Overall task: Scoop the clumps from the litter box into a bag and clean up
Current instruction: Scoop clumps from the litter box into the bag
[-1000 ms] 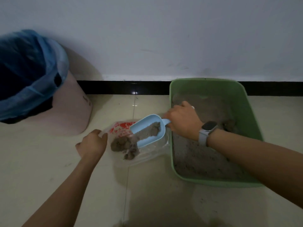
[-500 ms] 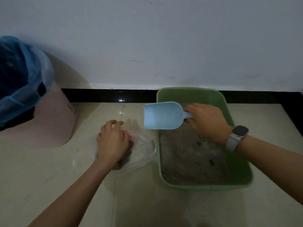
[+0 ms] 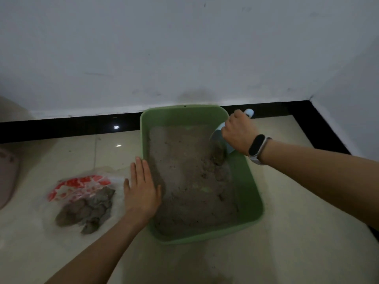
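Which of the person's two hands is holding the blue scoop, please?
The right hand, wearing the watch, grips the blue scoop; the left hand rests flat, empty.

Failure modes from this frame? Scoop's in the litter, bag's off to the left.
1. The bag lies flat and open on the floor with clumps on it; no hand holds it, so clumps may roll out.
2. The right hand must carry the scoop across the green litter box and floor tile to the bag: litter may spill.
3. The left hand rests flat on the box's left rim; pressing could tip it.
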`<state>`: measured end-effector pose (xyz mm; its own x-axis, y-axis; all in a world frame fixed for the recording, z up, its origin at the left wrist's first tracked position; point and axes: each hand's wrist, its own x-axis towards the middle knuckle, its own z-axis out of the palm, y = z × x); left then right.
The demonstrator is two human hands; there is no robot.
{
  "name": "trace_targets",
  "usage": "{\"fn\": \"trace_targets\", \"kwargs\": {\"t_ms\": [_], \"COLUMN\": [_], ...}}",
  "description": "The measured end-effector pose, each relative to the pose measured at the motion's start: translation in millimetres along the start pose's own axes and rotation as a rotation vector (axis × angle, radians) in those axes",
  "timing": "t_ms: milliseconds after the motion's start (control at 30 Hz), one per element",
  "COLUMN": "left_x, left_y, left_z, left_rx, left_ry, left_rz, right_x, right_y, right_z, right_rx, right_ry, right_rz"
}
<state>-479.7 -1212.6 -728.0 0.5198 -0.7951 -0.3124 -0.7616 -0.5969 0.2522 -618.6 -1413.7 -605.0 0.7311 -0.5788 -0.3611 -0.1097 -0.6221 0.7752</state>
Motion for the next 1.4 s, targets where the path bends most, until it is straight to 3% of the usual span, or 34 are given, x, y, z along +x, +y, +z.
{"fn": "trace_targets", "kwargs": {"t_ms": [133,567,700,867,1033,1200,1300,1400], "left_x": [0.2,0.8,1.1,0.8,0.4,0.7,1.0,0.1], "left_y": [-1.4,-5.1,-6.8,-5.6,-5.8,-6.3,-6.9,-7.3], "left_z": [3.9,9.3,10.7,10.7,10.6,10.9,11.0,10.6], "left_rx": [-0.020,-0.073,-0.081,-0.095,-0.093,-0.097,-0.102,-0.108], "left_ry": [0.028,0.072,0.079,0.090,0.094,0.095,0.089,0.087], "left_rz": [0.007,0.027,0.030,0.024,0.027,0.031,0.031,0.029], "right_x": [8.9,-31.5,-54.0,-70.3,-68.5,-69.4,-68.1,-69.2], "right_y": [-11.4,-12.0,-21.1,-36.2,-21.9,-7.9,-22.8,-28.4], "right_z": [11.6,73.7,80.4,88.2,82.0,53.4,45.3,49.4], "right_rx": [0.075,0.742,0.761,0.872,0.590,0.366,0.372,0.484], "right_ry": [-0.025,-0.095,-0.026,0.007,0.170,0.083,0.029,-0.020], "right_rz": [-0.067,0.144,0.218,0.150,0.140,0.009,-0.063,-0.001]}}
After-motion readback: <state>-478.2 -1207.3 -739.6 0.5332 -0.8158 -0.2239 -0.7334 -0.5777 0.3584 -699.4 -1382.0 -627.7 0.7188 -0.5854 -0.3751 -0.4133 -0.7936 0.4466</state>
